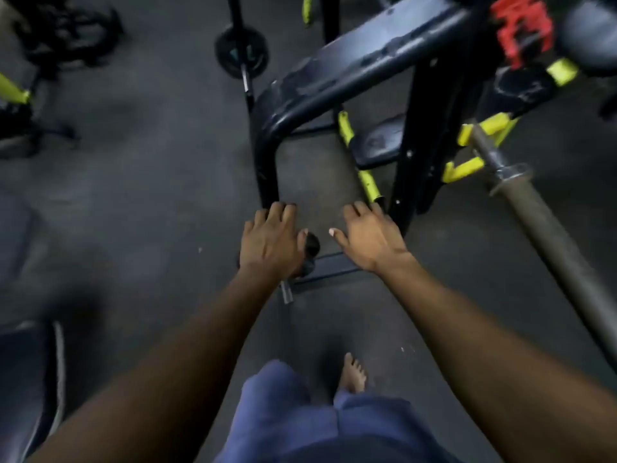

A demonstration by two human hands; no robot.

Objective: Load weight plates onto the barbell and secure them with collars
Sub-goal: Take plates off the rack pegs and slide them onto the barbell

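While the barbell (547, 222) rests racked (sleeve bare), left hand (268, 243) and right hand (369, 240) reach down, fingers spread, holding nothing.

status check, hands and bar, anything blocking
Left hand and right hand open, empty, reaching down. Barbell sleeve bare, no plate or collar on it. Black rack frame stands just ahead of the hands.

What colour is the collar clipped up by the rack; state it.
Red; the collar shows at the top right of the head view, blurred.
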